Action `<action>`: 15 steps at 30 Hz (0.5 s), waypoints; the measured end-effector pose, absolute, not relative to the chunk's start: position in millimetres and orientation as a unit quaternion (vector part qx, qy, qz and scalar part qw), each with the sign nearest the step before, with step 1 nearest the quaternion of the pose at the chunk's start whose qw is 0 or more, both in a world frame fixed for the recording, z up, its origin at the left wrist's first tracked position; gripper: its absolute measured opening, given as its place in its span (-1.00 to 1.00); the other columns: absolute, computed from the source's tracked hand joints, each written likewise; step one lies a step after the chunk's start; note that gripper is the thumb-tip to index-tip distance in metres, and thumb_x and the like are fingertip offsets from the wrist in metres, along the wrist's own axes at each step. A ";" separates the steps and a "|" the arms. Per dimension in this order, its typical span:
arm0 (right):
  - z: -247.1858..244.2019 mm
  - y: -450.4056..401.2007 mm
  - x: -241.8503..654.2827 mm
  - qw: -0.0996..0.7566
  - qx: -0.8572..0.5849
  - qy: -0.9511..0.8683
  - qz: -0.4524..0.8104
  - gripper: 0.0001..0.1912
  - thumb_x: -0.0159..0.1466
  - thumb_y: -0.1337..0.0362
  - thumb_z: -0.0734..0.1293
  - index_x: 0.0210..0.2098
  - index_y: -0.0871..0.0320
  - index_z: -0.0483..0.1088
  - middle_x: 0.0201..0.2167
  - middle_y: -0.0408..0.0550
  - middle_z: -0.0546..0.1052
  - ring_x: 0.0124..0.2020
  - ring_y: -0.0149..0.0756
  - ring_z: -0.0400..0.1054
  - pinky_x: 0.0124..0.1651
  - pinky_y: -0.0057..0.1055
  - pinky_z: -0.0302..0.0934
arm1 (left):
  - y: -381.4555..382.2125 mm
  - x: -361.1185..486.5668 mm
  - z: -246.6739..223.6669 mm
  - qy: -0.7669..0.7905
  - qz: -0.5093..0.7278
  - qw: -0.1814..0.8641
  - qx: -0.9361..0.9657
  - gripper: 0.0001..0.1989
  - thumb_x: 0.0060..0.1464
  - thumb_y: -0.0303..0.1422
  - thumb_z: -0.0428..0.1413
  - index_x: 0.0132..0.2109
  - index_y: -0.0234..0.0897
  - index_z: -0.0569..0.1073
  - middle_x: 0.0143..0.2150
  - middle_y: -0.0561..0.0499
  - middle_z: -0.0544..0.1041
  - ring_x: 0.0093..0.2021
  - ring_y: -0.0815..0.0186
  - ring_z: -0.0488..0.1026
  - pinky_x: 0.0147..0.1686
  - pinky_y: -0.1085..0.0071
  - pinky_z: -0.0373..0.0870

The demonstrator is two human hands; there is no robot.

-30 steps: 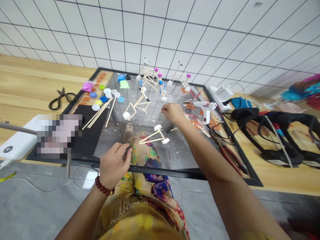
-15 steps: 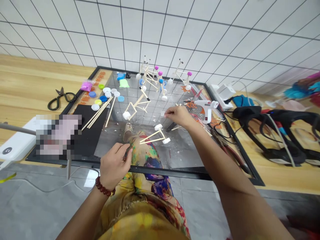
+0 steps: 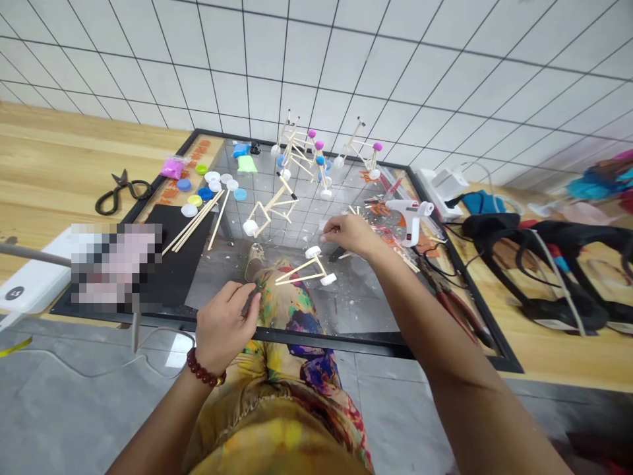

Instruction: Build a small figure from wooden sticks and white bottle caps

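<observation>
My left hand (image 3: 227, 324) hovers over the front edge of the glass-topped table (image 3: 356, 307), its fingers curled toward the thumb; a small dark thing shows near the fingertips, too small to name. Farther right, my right hand (image 3: 350, 235) is low over the glass with fingertips pinched together; what they hold, if anything, is hidden. Between the hands lies a small stick frame (image 3: 301, 269) with two white round caps as wheels. Beyond it stands a larger stick frame (image 3: 271, 210) with a white wheel and black tips, resembling a little bicycle.
Several finished stick models (image 3: 299, 148) stand at the back. Coloured bottle caps (image 3: 205, 193) and loose sticks (image 3: 195, 224) lie left, near black-handled scissors (image 3: 121, 191). At right are a white glue gun (image 3: 410, 214), pliers (image 3: 457, 303) and black headgear (image 3: 534, 264).
A small whitish piece seen at my right fingertips before no longer shows there. My right hand has shifted slightly down and its fingers are more curled. My left hand has hardly moved.
</observation>
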State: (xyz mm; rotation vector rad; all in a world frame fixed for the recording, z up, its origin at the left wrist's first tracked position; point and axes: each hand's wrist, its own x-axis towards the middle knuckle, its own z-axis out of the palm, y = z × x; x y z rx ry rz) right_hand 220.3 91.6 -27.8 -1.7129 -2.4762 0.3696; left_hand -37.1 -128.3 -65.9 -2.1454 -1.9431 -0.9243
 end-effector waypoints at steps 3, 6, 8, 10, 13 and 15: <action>-28.9 88.6 215.4 0.053 -0.587 -0.805 0.061 -0.81 0.27 0.22 0.34 -0.25 0.11 0.61 -0.27 0.00 0.66 -0.23 -0.19 0.49 -0.24 -0.36 0.18 | -128.2 -37.0 -66.2 -0.642 -0.303 0.053 -0.702 -0.84 0.27 -0.32 0.11 -0.07 -0.19 0.55 -0.23 0.03 0.61 -0.29 0.35 0.58 -0.33 0.45 0.38; -25.9 86.6 214.9 0.030 -0.619 -0.785 -0.020 -0.74 0.32 0.30 0.26 -0.21 0.16 0.61 -0.15 0.14 0.65 -0.14 -0.08 0.50 -0.17 -0.27 0.16 | -127.9 -37.4 -66.4 -0.643 -0.306 0.050 -0.700 -0.84 0.26 -0.32 0.12 -0.06 -0.19 0.55 -0.21 0.04 0.61 -0.28 0.37 0.58 -0.31 0.46 0.38; -22.0 79.9 219.5 0.026 -0.598 -0.801 0.000 -0.78 0.29 0.30 0.29 -0.24 0.15 0.60 -0.14 0.10 0.65 -0.14 -0.10 0.49 -0.15 -0.29 0.15 | -127.7 -37.6 -66.4 -0.643 -0.307 0.048 -0.700 -0.84 0.26 -0.33 0.12 -0.07 -0.19 0.55 -0.21 0.04 0.61 -0.28 0.37 0.58 -0.30 0.46 0.38; -17.7 68.1 228.1 0.032 -0.554 -0.828 0.077 -0.85 0.23 0.24 0.38 -0.28 0.11 0.60 -0.22 -0.02 0.65 -0.20 -0.19 0.48 -0.20 -0.36 0.15 | -127.3 -37.6 -66.3 -0.642 -0.305 0.050 -0.702 -0.85 0.25 -0.33 0.13 -0.07 -0.20 0.55 -0.22 0.05 0.61 -0.28 0.37 0.58 -0.29 0.46 0.38; -11.6 45.1 247.5 0.014 -0.545 -0.829 0.129 -0.89 0.18 0.21 0.43 -0.37 0.11 0.57 -0.35 -0.09 0.63 -0.33 -0.27 0.45 -0.28 -0.39 0.11 | -127.1 -37.2 -65.8 -0.642 -0.302 0.055 -0.702 -0.85 0.25 -0.32 0.13 -0.08 -0.19 0.55 -0.23 0.05 0.60 -0.27 0.35 0.58 -0.30 0.45 0.38; -8.5 27.5 261.3 0.036 -0.580 -0.811 0.062 -0.90 0.20 0.25 0.41 -0.39 0.13 0.56 -0.35 -0.03 0.62 -0.32 -0.23 0.43 -0.27 -0.36 0.09 | -127.1 -37.0 -65.3 -0.641 -0.304 0.058 -0.702 -0.85 0.25 -0.32 0.13 -0.08 -0.19 0.55 -0.23 0.06 0.61 -0.27 0.36 0.58 -0.31 0.44 0.37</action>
